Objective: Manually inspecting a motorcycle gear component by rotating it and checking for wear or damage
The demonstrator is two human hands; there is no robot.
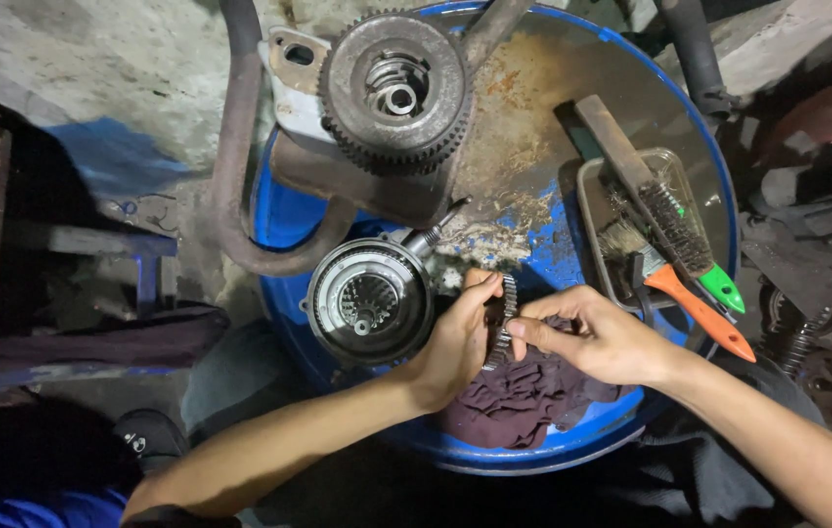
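My left hand grips a stack of thin toothed metal plates held on edge over a dark maroon rag. My right hand pinches the same stack from the right with thumb and fingers. Both hands hover above the top of a blue drum. Just left of my left hand sits a round metal clutch basket with a splined hub in its middle.
A large toothed gear assembly on a rusty bracket lies at the drum's far side. A small metal tray holds a wire brush and an orange-handled paintbrush. Springs and metal parts lie on the floor to the right.
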